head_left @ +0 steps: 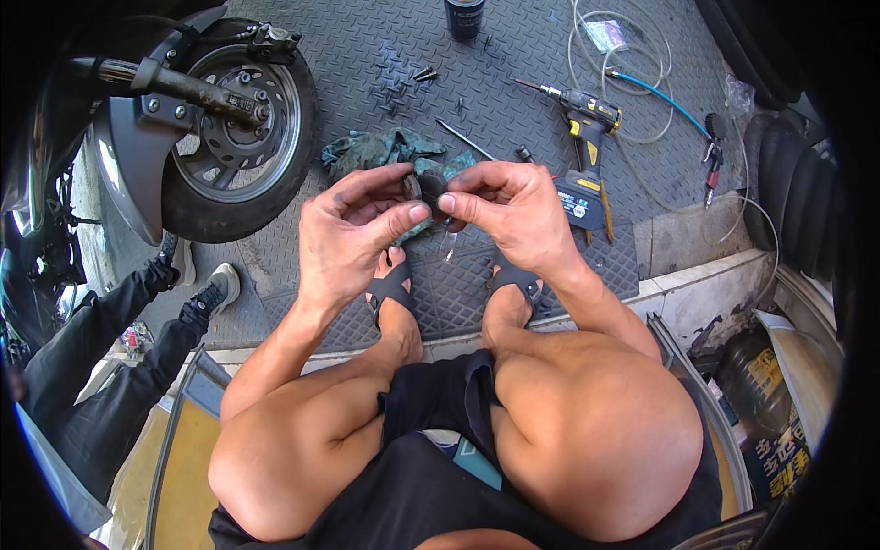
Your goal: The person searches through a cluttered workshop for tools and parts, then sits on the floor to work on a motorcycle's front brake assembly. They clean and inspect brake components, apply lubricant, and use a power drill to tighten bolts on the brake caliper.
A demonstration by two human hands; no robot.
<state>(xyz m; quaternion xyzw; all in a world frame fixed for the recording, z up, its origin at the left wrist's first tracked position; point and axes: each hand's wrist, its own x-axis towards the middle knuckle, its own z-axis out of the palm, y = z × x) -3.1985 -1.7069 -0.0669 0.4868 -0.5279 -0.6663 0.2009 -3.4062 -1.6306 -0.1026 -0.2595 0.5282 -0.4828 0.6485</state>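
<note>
My left hand (353, 225) pinches a small dark, rounded part (412, 189) between thumb and fingers, above my feet. Close beside it, my right hand (518, 213) is closed in a pinch too, its fingertips at a second dark piece (431, 187). Whether the two pieces are joined I cannot tell. A thin, shiny strand or sliver (449, 244) shows just below the fingers of my right hand; what it belongs to is unclear. Behind both hands a crumpled, dirty green cloth (371, 151) lies on the floor. The fingertips look blackened.
A scooter's front wheel (234, 137) stands at the left, near another person's legs (137, 339). On the patterned metal floor lie a cordless drill (587, 124), a metal rod (466, 139), several bolts (424, 74) and a coiled air hose (665, 55). A dark cup (465, 18) stands far off.
</note>
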